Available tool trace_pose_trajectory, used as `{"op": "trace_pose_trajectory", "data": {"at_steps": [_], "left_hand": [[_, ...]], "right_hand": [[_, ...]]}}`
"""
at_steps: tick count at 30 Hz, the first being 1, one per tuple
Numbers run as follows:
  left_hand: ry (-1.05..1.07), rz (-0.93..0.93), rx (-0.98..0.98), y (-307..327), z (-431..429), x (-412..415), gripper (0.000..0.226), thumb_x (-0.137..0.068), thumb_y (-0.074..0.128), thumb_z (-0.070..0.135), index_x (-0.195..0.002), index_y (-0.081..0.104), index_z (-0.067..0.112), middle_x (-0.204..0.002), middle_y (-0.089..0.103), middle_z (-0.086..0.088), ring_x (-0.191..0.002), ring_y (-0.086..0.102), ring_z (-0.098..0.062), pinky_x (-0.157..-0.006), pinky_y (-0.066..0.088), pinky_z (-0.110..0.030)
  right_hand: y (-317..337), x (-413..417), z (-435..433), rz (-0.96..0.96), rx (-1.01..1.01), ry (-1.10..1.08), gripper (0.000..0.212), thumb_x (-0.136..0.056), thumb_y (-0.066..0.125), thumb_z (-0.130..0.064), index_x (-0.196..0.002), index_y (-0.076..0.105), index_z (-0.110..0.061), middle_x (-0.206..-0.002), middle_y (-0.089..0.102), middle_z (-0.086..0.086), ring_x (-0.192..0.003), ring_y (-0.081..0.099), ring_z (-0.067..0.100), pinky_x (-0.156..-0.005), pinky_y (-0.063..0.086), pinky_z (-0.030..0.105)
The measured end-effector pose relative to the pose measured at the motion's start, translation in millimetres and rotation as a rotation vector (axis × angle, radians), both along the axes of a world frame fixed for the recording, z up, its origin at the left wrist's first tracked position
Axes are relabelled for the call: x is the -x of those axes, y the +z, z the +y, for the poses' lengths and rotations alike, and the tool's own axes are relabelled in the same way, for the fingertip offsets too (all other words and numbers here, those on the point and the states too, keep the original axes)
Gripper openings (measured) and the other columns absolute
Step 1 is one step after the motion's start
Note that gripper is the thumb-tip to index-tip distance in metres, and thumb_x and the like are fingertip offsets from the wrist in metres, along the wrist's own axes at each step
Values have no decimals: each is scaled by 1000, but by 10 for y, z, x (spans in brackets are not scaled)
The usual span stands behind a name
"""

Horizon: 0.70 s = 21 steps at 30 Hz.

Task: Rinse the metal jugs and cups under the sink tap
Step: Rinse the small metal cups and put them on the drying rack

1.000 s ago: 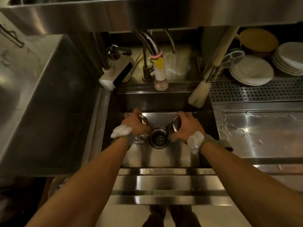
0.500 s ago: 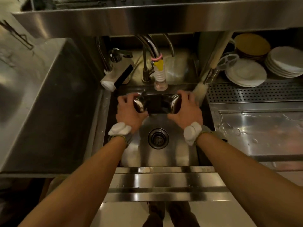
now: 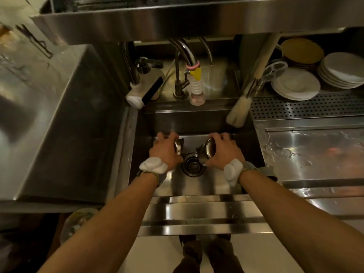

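Observation:
Both my hands are down in the steel sink (image 3: 197, 186), one on each side of the drain (image 3: 192, 166). My left hand (image 3: 164, 151) grips a small metal cup (image 3: 178, 145), tipped with its mouth turned toward the drain. My right hand (image 3: 221, 151) grips a second metal cup (image 3: 208, 150), tilted inward the same way. The tap (image 3: 196, 83), with a yellow and white flexible nozzle, hangs above the sink's back edge, farther away than the cups. No water stream is visible.
A white soap dispenser (image 3: 144, 89) lies left of the tap. A long pale brush (image 3: 239, 113) leans over the sink's back right corner. Stacked plates (image 3: 295, 83) sit beyond the perforated drainboard (image 3: 307, 107). A wet steel counter (image 3: 315, 152) lies on the right, and a steel box (image 3: 59, 123) stands on the left.
Both hands have dropped from just under the tap nozzle down to the sink bottom beside the drain, still holding the cups, which are now tipped inward.

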<state>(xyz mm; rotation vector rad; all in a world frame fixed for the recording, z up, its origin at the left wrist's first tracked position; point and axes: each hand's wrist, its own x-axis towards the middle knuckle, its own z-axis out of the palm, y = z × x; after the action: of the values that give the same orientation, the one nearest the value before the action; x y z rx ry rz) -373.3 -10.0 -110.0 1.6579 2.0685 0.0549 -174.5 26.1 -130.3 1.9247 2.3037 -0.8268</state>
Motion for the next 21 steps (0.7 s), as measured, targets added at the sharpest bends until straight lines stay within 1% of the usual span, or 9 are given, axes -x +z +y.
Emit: {"op": "trace_pose_trajectory", "data": {"at_steps": [3,5,7,9,10,12,15,18,21], "left_hand": [[-55,8,-5,160,-28,-30,72,-67,77,37,-129,40,33,-129,37,-9,-108,56,-38,-90,51,-46],[-87,22,-44,400,-58,-29,76,-66,77,43,-131,39,34,-129,40,-8,-108,57,-36,-90,51,-45],[-81,26,-95,653,-103,-25,85,-62,79,47,-134,35,33,-130,42,-7,-111,57,-34,-91,50,-44],[-61,33,-121,931,-183,-38,95,-58,81,47,-137,32,26,-134,45,-6,-116,55,-33,-93,49,-44],[-55,48,-146,1103,-228,-44,95,-56,82,47,-136,34,24,-134,47,-6,-116,55,-32,-93,49,-43],[-69,73,-177,1407,-315,-49,88,-57,82,45,-130,40,22,-130,50,-6,-113,56,-29,-91,50,-41],[-84,116,-285,1895,-537,-83,80,-63,81,41,-131,42,25,-129,49,-7,-110,57,-29,-89,51,-40],[-95,144,-357,2319,-678,-83,86,-62,81,38,-137,39,30,-129,42,-9,-109,57,-34,-90,49,-39],[-150,119,-398,2698,-759,-42,92,-59,83,32,-140,38,30,-128,46,-7,-111,57,-30,-93,51,-36]], "right_hand": [[224,57,-37,41,-26,2,93,-59,83,-37,-135,31,-32,-135,32,9,-119,45,37,-95,48,48],[495,72,-62,41,-61,46,93,-58,82,-36,-136,30,-33,-134,33,9,-118,46,37,-93,48,46],[773,83,-102,37,-103,86,94,-58,81,-38,-136,28,-34,-132,36,9,-116,47,36,-92,48,47],[1044,89,-169,21,-121,121,98,-58,81,-42,-138,26,-31,-132,38,10,-115,49,36,-92,49,46],[1213,100,-207,12,-143,144,100,-58,81,-44,-139,24,-31,-133,39,10,-115,50,36,-92,50,46],[1509,112,-270,-5,-192,187,102,-58,81,-44,-141,23,-30,-133,42,9,-115,51,35,-91,50,44],[1982,101,-474,21,-322,233,96,-59,81,-43,-138,29,-30,-130,46,8,-111,53,32,-87,49,39],[2429,90,-609,38,-397,250,96,-56,82,-43,-137,32,-30,-125,46,7,-109,54,32,-90,49,41],[2801,130,-648,27,-426,283,95,-57,82,-42,-138,34,-28,-128,42,9,-109,55,33,-87,51,37]]}}
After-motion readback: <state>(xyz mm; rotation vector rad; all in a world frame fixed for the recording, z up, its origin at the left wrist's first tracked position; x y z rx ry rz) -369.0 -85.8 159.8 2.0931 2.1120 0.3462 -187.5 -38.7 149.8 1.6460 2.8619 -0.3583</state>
